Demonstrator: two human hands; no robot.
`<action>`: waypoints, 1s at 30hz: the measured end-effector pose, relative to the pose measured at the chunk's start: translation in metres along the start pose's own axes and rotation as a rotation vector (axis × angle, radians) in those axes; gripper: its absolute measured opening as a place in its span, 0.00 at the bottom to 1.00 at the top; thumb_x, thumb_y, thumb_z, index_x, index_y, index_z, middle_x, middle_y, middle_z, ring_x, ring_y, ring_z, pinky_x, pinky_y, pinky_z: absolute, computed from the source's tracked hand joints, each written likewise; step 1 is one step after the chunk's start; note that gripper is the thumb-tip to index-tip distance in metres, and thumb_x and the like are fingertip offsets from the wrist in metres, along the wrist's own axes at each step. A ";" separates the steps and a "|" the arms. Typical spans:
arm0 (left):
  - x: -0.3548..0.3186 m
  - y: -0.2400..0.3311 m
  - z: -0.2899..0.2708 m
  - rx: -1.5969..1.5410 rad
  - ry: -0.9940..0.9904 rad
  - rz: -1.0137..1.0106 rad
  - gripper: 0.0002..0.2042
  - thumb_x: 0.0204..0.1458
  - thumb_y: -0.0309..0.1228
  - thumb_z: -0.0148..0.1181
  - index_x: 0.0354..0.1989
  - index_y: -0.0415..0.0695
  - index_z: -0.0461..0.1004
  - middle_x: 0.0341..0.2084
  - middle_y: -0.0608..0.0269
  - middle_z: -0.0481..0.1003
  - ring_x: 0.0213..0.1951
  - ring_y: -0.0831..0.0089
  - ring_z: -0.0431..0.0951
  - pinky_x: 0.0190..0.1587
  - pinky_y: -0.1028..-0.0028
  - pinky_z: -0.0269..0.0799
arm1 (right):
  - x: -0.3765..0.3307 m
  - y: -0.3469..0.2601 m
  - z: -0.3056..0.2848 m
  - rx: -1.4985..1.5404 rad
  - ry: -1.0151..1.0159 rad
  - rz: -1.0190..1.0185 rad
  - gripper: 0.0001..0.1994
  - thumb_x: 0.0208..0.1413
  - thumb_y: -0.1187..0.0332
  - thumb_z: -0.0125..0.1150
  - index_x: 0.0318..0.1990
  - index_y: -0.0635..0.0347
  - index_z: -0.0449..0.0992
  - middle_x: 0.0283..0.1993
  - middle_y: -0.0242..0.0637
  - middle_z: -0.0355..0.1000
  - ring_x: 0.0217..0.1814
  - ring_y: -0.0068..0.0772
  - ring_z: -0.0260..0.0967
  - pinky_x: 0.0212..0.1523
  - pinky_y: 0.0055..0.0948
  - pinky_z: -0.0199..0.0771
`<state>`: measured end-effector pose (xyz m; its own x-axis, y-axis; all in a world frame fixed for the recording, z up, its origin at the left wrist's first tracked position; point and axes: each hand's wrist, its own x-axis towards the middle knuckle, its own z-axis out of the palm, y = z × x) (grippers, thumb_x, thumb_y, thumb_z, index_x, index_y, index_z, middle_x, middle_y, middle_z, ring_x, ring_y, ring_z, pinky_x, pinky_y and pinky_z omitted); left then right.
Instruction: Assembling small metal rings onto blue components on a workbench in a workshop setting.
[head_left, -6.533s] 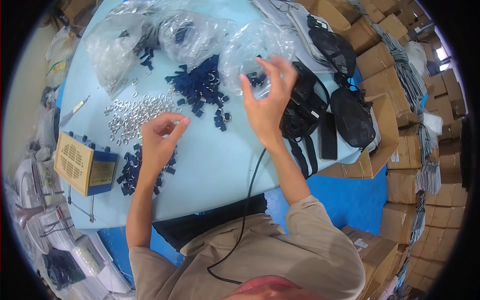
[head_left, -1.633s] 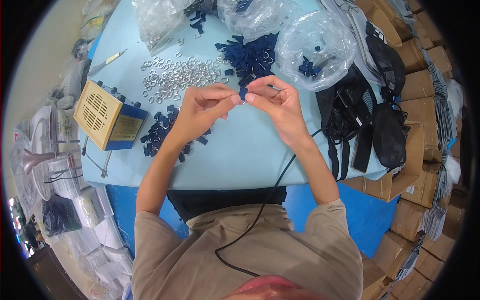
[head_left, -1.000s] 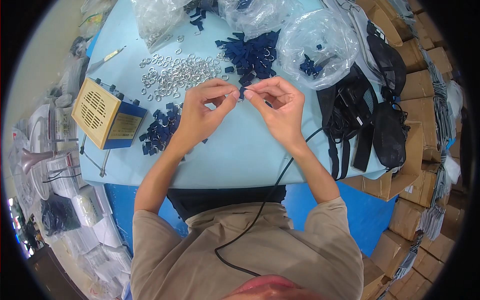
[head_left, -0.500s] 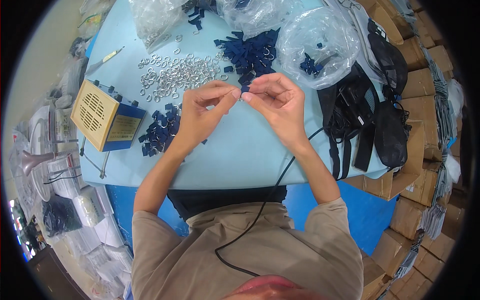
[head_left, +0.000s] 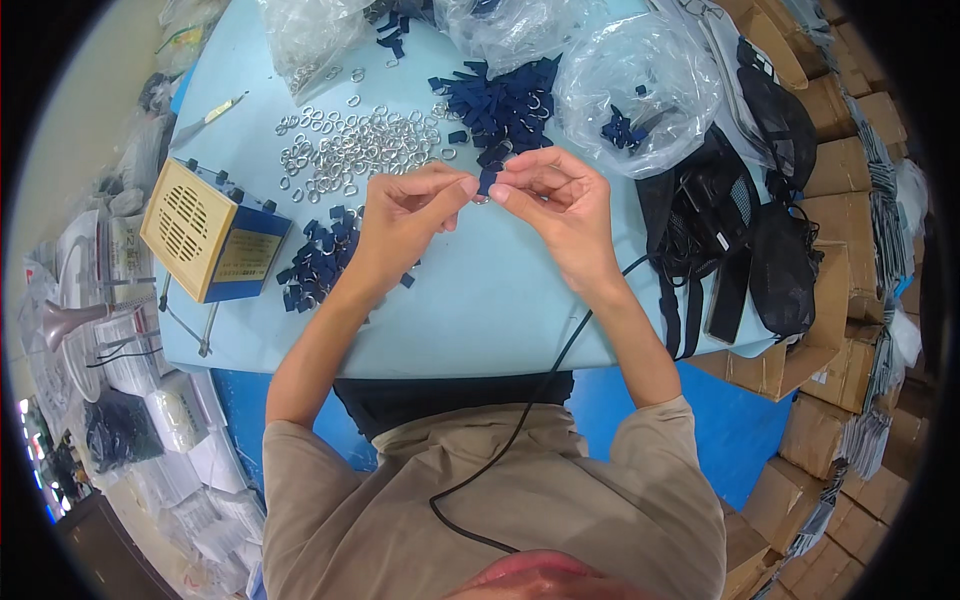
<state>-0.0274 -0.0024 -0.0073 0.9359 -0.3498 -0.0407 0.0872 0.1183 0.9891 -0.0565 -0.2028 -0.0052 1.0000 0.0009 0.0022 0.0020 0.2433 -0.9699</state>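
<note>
Between my two hands, over the middle of the table, is a short navy fabric strap point(head_left: 487, 181) with a bit of metal ring at its lower end. My left hand point(head_left: 415, 215) pinches its left edge with thumb and forefinger. From the other side my right hand point(head_left: 557, 205) grips it the same way. Just beyond the fingers lies a heap of navy straps point(head_left: 495, 100). A spread of silver metal rings point(head_left: 355, 150) is to its left. Close to my left wrist sits a pile of navy straps with rings point(head_left: 320, 262), partly hidden by the forearm.
A cream-and-blue box with a grille point(head_left: 205, 235) stands at the left, near a small cutter point(head_left: 215, 110). An open plastic bag point(head_left: 635, 90) holds a few navy pieces. Black bags point(head_left: 710, 200) and a phone point(head_left: 728, 295) lie at the right; a black cable point(head_left: 570, 345) crosses the table edge.
The navy strap shows more between my fingertips now, with its fabric hanging lower. My left fingers have curled in slightly; both hands stay in nearly the same place.
</note>
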 end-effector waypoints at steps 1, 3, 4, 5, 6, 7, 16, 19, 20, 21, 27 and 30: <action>0.000 0.001 -0.001 0.000 -0.013 -0.035 0.08 0.60 0.29 0.67 0.39 0.37 0.86 0.32 0.65 0.79 0.28 0.83 0.70 0.30 0.81 0.64 | 0.000 0.000 0.000 0.001 0.000 0.001 0.13 0.54 0.79 0.73 0.46 0.67 0.78 0.42 0.42 0.82 0.45 0.27 0.81 0.51 0.27 0.82; 0.000 0.001 -0.001 -0.001 -0.019 -0.035 0.08 0.60 0.30 0.67 0.39 0.37 0.86 0.31 0.66 0.78 0.27 0.83 0.70 0.30 0.81 0.64 | 0.001 0.000 0.000 0.010 -0.013 -0.008 0.12 0.55 0.80 0.72 0.46 0.64 0.79 0.41 0.36 0.82 0.44 0.22 0.79 0.49 0.24 0.79; 0.001 0.001 -0.002 -0.003 -0.025 -0.035 0.09 0.60 0.31 0.67 0.40 0.37 0.86 0.30 0.67 0.78 0.27 0.83 0.69 0.30 0.81 0.63 | 0.001 0.000 0.000 0.011 -0.015 -0.008 0.12 0.55 0.80 0.72 0.46 0.64 0.79 0.41 0.36 0.82 0.44 0.22 0.79 0.49 0.24 0.79; 0.001 0.000 -0.002 -0.002 -0.024 -0.034 0.09 0.60 0.31 0.67 0.40 0.37 0.86 0.30 0.67 0.78 0.27 0.83 0.69 0.30 0.81 0.63 | 0.002 -0.001 0.000 0.015 -0.018 0.005 0.12 0.55 0.80 0.72 0.46 0.63 0.79 0.41 0.36 0.82 0.44 0.22 0.79 0.48 0.24 0.79; 0.001 -0.001 -0.002 0.003 -0.028 -0.028 0.09 0.61 0.30 0.66 0.41 0.38 0.86 0.30 0.66 0.78 0.26 0.83 0.69 0.30 0.80 0.62 | 0.002 -0.002 -0.001 0.018 -0.020 0.017 0.12 0.55 0.79 0.72 0.47 0.63 0.79 0.41 0.36 0.82 0.44 0.22 0.79 0.48 0.23 0.79; 0.002 -0.001 -0.002 0.008 -0.032 -0.021 0.08 0.61 0.30 0.66 0.42 0.38 0.86 0.29 0.64 0.79 0.25 0.82 0.68 0.29 0.79 0.62 | 0.003 -0.003 -0.001 0.018 -0.020 0.015 0.12 0.55 0.79 0.72 0.47 0.63 0.79 0.41 0.36 0.82 0.44 0.22 0.79 0.48 0.23 0.79; 0.000 -0.010 -0.002 0.164 0.012 0.081 0.06 0.59 0.27 0.68 0.40 0.37 0.85 0.31 0.66 0.80 0.26 0.87 0.70 0.29 0.82 0.66 | 0.004 0.001 -0.009 -0.080 0.017 -0.128 0.10 0.55 0.81 0.72 0.43 0.65 0.80 0.42 0.37 0.81 0.43 0.22 0.79 0.46 0.23 0.79; -0.002 -0.009 -0.004 0.293 0.077 0.186 0.05 0.60 0.26 0.67 0.39 0.38 0.83 0.32 0.67 0.79 0.28 0.83 0.72 0.30 0.82 0.67 | 0.018 -0.011 -0.030 -0.601 0.419 -0.715 0.12 0.51 0.79 0.72 0.43 0.63 0.81 0.39 0.37 0.81 0.38 0.30 0.79 0.43 0.29 0.78; 0.000 -0.009 -0.003 0.292 0.085 0.193 0.05 0.60 0.26 0.67 0.39 0.38 0.83 0.32 0.67 0.79 0.28 0.83 0.72 0.30 0.82 0.67 | 0.021 -0.020 -0.042 -0.786 0.526 -0.782 0.12 0.51 0.79 0.72 0.44 0.62 0.82 0.42 0.38 0.80 0.43 0.35 0.78 0.47 0.32 0.77; 0.001 -0.010 -0.001 0.300 0.053 0.207 0.04 0.60 0.26 0.67 0.39 0.38 0.83 0.32 0.67 0.79 0.28 0.84 0.72 0.30 0.82 0.68 | 0.022 -0.030 -0.048 -0.963 0.630 -0.841 0.13 0.50 0.79 0.72 0.44 0.60 0.82 0.45 0.39 0.79 0.47 0.40 0.77 0.50 0.34 0.76; 0.007 -0.007 -0.001 0.438 0.037 0.228 0.06 0.58 0.29 0.68 0.38 0.40 0.84 0.32 0.65 0.80 0.26 0.82 0.73 0.29 0.79 0.68 | 0.024 -0.013 -0.047 -1.168 0.299 -0.799 0.12 0.52 0.76 0.70 0.45 0.61 0.82 0.46 0.39 0.76 0.51 0.47 0.72 0.52 0.40 0.74; 0.012 -0.006 -0.008 0.595 0.097 0.293 0.06 0.57 0.29 0.68 0.38 0.40 0.84 0.31 0.64 0.80 0.25 0.80 0.73 0.26 0.78 0.66 | 0.018 0.005 -0.030 -1.110 0.082 -0.522 0.13 0.52 0.75 0.70 0.46 0.61 0.82 0.42 0.38 0.75 0.51 0.48 0.71 0.53 0.42 0.73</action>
<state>-0.0141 0.0006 -0.0154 0.9210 -0.2932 0.2565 -0.3525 -0.3466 0.8693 -0.0387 -0.2303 -0.0173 0.8762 0.0803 0.4752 0.3617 -0.7611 -0.5384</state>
